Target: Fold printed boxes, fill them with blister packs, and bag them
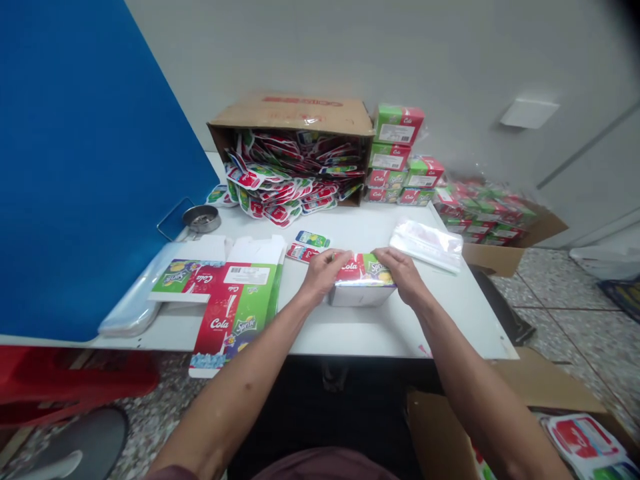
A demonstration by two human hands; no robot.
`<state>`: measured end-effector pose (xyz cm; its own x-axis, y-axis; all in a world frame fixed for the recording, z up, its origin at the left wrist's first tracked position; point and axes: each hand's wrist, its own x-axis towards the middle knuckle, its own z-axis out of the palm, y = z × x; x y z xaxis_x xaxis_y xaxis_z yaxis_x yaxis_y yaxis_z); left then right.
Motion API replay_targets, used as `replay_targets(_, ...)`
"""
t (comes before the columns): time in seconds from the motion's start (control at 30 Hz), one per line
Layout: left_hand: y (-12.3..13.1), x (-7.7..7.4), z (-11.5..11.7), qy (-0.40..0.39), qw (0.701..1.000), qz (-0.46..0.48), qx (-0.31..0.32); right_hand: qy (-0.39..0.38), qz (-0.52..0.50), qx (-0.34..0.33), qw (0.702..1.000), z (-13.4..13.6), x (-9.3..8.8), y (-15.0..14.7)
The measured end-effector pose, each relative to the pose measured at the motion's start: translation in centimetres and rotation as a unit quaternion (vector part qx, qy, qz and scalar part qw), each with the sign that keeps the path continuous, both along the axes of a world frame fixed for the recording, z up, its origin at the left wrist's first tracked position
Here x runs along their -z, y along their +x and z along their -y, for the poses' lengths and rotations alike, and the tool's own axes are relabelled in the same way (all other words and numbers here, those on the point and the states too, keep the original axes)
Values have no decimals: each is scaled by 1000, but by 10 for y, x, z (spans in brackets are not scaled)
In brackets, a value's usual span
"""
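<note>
A small printed carton [364,280], red and green with Cola and Sprite lettering, rests on the white table in front of me. My left hand [323,273] grips its left side, the thumb near the top edge. On the opposite side, my right hand [400,270] holds the carton with fingers at the top right corner. Just beyond my left hand lie a green and a red die-cut packet [303,252]. Flat unfolded cartons [235,293] with the same print are to the left, some overhanging the front edge. A clear plastic bag stack [427,243] lies to the right.
An open cardboard box [300,113] at the back spills many packets. Finished-looking cartons [397,133] stand stacked beside it. A metal bowl [201,219] and plastic sheets [143,293] sit at left. Boxes of wrapped cartons [483,210] and packets [585,437] stand at right.
</note>
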<state>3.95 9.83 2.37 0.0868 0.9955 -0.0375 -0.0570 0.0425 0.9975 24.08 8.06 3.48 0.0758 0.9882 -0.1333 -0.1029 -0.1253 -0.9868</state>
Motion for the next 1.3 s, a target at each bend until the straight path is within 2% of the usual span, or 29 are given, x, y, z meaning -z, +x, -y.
replay_targets(0.17,5,0,0,17,1000,-9,6,15,-1,36,999,-3,4,-2)
replay_targets(0.27,-6,-6,7,54,996,-43,-56,47,17,97,994,3,8,11)
replay_targets(0.33,-34,-13,17,92,986,-76,-118,70,27,172,982,17,16,27)
replay_targets(0.4,-78,-18,31,154,961,-150,-174,75,45,230,969,38,29,43)
replay_targets(0.47,-127,-18,47,197,910,-276,-239,50,83,254,962,63,46,55)
replay_targets(0.53,-170,-9,60,209,852,-395,-273,13,134,253,958,85,64,62)
replay_targets(0.63,-205,15,67,171,795,-535,-229,-19,232,229,945,101,85,62)
replay_targets(0.73,-212,36,61,136,768,-600,-177,-31,299,191,934,98,96,58)
replay_targets(0.8,-210,40,56,137,758,-617,-162,-17,326,170,930,96,98,56)
replay_targets(0.9,-207,36,55,131,738,-644,-154,27,309,152,938,96,94,56)
replay_targets(1.0,-211,34,50,125,718,-670,-138,77,267,177,944,80,84,69)
replay_targets(1.07,-214,37,44,121,715,-672,-150,127,301,230,916,54,77,91)
replay_targets(1.13,-214,38,40,114,721,-668,-145,183,377,261,869,22,71,122)
replay_targets(1.23,-209,35,43,96,720,-672,-142,231,499,223,805,-23,71,165)
replay_targets(1.3,-205,32,46,83,714,-680,-144,204,552,158,793,-45,79,181)
